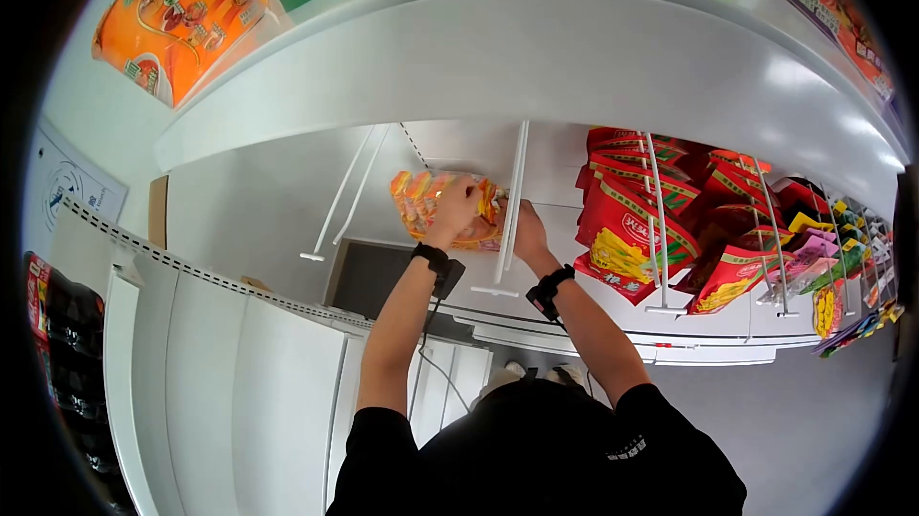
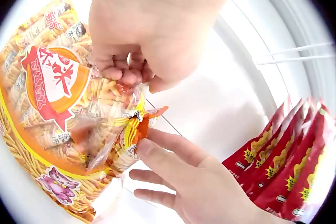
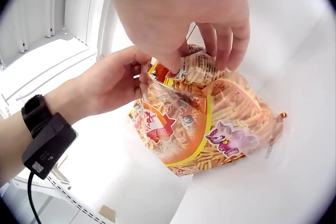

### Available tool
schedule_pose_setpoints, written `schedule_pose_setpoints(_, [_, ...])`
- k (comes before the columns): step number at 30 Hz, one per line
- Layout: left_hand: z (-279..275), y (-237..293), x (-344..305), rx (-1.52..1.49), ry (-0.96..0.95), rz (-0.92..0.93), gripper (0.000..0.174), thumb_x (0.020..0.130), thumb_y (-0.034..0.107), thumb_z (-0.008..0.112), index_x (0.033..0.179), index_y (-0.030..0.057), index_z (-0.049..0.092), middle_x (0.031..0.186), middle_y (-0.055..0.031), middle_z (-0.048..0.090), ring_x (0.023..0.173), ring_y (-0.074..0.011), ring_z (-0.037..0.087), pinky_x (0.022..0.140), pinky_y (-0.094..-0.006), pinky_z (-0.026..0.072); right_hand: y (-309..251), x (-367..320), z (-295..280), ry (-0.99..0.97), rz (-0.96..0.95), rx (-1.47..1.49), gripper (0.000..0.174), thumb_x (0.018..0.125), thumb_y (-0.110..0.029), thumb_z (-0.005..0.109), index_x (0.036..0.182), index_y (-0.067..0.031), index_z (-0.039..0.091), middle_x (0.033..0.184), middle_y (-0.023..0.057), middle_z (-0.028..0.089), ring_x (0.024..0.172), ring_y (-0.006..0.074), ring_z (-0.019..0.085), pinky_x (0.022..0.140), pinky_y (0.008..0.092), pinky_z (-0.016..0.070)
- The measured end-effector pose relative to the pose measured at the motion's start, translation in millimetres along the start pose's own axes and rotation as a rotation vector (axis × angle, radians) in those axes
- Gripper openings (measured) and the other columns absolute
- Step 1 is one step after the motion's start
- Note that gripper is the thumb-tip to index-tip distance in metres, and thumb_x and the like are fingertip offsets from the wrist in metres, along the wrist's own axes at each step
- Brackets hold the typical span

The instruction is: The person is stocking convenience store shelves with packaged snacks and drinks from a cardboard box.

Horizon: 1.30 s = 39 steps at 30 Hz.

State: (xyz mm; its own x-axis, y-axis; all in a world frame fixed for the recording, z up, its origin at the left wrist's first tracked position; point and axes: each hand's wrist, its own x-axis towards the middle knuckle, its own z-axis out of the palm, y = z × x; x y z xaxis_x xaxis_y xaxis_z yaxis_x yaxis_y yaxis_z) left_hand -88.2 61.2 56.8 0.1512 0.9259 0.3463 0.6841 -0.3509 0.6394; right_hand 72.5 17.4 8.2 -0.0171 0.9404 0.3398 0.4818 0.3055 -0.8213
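A large clear bag of snack sticks, printed with a pink cartoon animal, holds several small packets. In the head view the bag sits beneath the upper shelf, left of a hanging hook. My left hand grips the bag's edge with curled fingers, seen from close by in the left wrist view. At the same end of the bag, my right hand pinches a small snack packet between thumb and fingers. That packet shows yellow and orange ends and overlaps the bag's edge. Both wrists wear black straps.
White display hooks project toward me, one right beside my right hand. Red snack bags hang on hooks to the right, with smaller colourful packets beyond. A white shelf edge spans overhead. Dark bottles stand far left.
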Motion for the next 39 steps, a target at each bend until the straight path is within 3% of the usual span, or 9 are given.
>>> schedule_pose_setpoints(3, [0.2,7.0,-0.2,-0.108,-0.012,-0.018,0.015,0.081,0.014,0.054,0.082,-0.0006,0.055,0.079,-0.0179,0.058,0.074,-0.0353,0.057,0.065,-0.0387,0.0447,-8.7,4.0,-9.4,-0.090,0.115,-0.117,0.031,0.080,-0.021,0.063,0.108,-0.0097,0.058,0.098,0.0114,0.057,0.087,0.0304,0.058,0.075,0.0354,0.0478])
schedule_pose_setpoints(6, [-1.6,14.4,-2.3,-0.171,-0.005,-0.018,0.014,0.081,0.014,0.054,0.082,-0.0004,0.055,0.079,-0.0169,0.058,0.074,-0.0334,0.057,0.065,-0.0375,0.0450,6.0,5.1,-6.6,-0.029,0.156,0.081,0.042,0.077,-0.025,0.066,0.115,-0.0119,0.055,0.095,0.0120,0.058,0.090,0.0299,0.058,0.078,0.0342,0.0480])
schedule_pose_setpoints(9, [8.1,5.5,-3.4,-0.171,0.051,-0.020,0.013,0.081,0.012,0.056,0.084,0.0003,0.055,0.080,-0.0155,0.059,0.074,-0.0318,0.057,0.065,-0.0367,0.0450,2.6,7.2,-19.0,-0.181,0.473,0.131,0.052,0.074,-0.027,0.068,0.121,-0.0113,0.051,0.100,0.0144,0.057,0.092,0.0285,0.059,0.080,0.0330,0.0485])
schedule_pose_setpoints(12, [9.2,-2.7,-11.8,-0.140,0.165,0.018,0.010,0.079,0.009,0.060,0.084,0.0020,0.054,0.082,-0.0137,0.058,0.074,-0.0306,0.057,0.065,-0.0362,0.0450,23.6,11.6,-2.0,-0.092,-0.001,0.027,0.057,0.072,-0.027,0.069,0.123,-0.0097,0.049,0.107,0.0172,0.053,0.094,0.0271,0.058,0.083,0.0321,0.0482])
schedule_pose_setpoints(16, [14.4,4.7,-49.0,-0.065,0.386,-0.024,0.012,0.077,0.005,0.063,0.084,0.0034,0.053,0.082,-0.0118,0.056,0.073,-0.0298,0.055,0.065,-0.0365,0.0452,24.9,15.6,1.6,-0.285,0.249,0.204,0.052,0.074,-0.023,0.067,0.121,-0.0086,0.049,0.109,0.0144,0.052,0.097,0.0279,0.056,0.084,0.0336,0.0472])
schedule_pose_setpoints(20, [39.4,19.0,-91.6,-0.209,0.473,-0.079,0.015,0.079,0.012,0.064,0.083,0.0028,0.054,0.085,-0.0126,0.056,0.074,-0.0314,0.055,0.066,-0.0380,0.0459,28.8,15.9,4.7,-0.173,0.122,-0.098,0.055,0.072,-0.033,0.070,0.114,-0.0057,0.050,0.108,0.0149,0.059,0.097,0.0275,0.059,0.079,0.0343,0.0472])
schedule_pose_setpoints(26, [57.5,2.2,-104.0,-0.091,-0.062,-0.347,0.023,0.082,0.024,0.058,0.087,0.0019,0.062,0.088,-0.0173,0.063,0.082,-0.0348,0.060,0.071,-0.0403,0.0468,21.6,13.4,7.7,-0.063,0.153,-0.173,0.049,0.073,-0.037,0.068,0.106,-0.0035,0.054,0.103,0.0165,0.057,0.097,0.0337,0.056,0.081,0.0393,0.0460])
schedule_pose_setpoints(31, [102.5,-51.2,-105.9,-0.435,-0.032,-0.230,0.021,0.082,0.021,0.056,0.088,0.0026,0.065,0.083,-0.0182,0.064,0.079,-0.0348,0.061,0.068,-0.0407,0.0473,-2.5,16.7,-1.2,-0.033,0.269,-0.242,0.051,0.073,-0.038,0.069,0.105,-0.0004,0.053,0.104,0.0177,0.054,0.095,0.0341,0.056,0.081,0.0393,0.0460])
schedule_pose_setpoints(39, [67.9,-17.8,-107.8,-0.204,-0.006,-0.266,0.023,0.083,0.023,0.056,0.086,0.0027,0.065,0.079,-0.0193,0.063,0.075,-0.0348,0.061,0.065,-0.0407,0.0473,7.0,14.1,5.6,-0.060,0.059,-0.030,0.055,0.074,-0.036,0.071,0.108,0.0020,0.050,0.110,0.0176,0.049,0.100,0.0318,0.053,0.085,0.0359,0.0444])
